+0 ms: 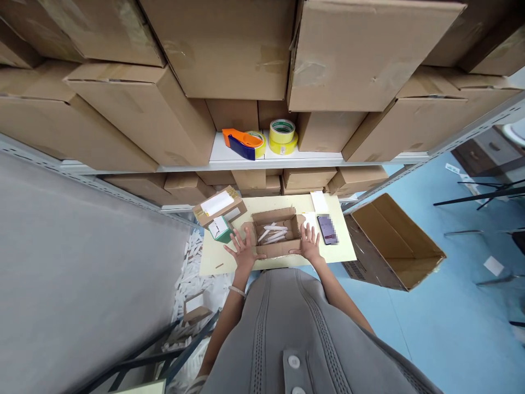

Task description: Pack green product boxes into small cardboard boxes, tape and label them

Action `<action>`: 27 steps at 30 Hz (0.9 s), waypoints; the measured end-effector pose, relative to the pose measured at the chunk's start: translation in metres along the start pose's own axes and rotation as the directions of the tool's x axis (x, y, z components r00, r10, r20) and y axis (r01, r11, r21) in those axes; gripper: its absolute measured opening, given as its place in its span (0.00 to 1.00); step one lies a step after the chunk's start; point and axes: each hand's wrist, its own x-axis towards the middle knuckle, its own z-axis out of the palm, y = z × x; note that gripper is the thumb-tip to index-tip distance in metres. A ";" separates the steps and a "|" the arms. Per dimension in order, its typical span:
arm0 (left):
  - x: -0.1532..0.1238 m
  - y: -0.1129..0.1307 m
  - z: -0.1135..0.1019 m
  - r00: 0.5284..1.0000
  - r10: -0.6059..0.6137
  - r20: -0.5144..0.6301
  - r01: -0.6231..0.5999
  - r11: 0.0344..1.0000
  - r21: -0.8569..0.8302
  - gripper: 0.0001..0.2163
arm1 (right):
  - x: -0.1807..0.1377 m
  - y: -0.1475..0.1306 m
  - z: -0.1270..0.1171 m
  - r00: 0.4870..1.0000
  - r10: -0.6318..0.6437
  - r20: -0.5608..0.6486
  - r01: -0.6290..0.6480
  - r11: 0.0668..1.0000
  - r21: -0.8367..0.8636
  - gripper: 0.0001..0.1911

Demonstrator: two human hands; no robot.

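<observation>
An open cardboard box (268,250) sits on the pale yellow tabletop in front of me, with several white paper strips (274,233) lying inside it. My left hand (241,249) is at the box's left end, fingers spread and palm toward the side flap. At the opposite end, my right hand (309,243) rests against the box with its fingers stretched out. Neither hand grips anything. A small green and white box (221,230) stands just beyond my left fingers. To the right of my right hand lies a phone (327,229).
A taped carton (219,206) stands at the table's (266,265) back left. On the shelf are an orange and blue tape dispenser (244,143) and yellow tape rolls (283,137), among stacked cartons (238,49). A large open carton (394,241) stands right; paper scraps (197,273) cover the left floor.
</observation>
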 end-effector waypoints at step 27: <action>0.003 0.002 0.027 0.995 0.089 -0.034 -0.092 0.990 -0.103 0.52 | -0.005 -0.006 -0.008 0.993 -0.080 -0.089 0.081 0.997 0.016 0.55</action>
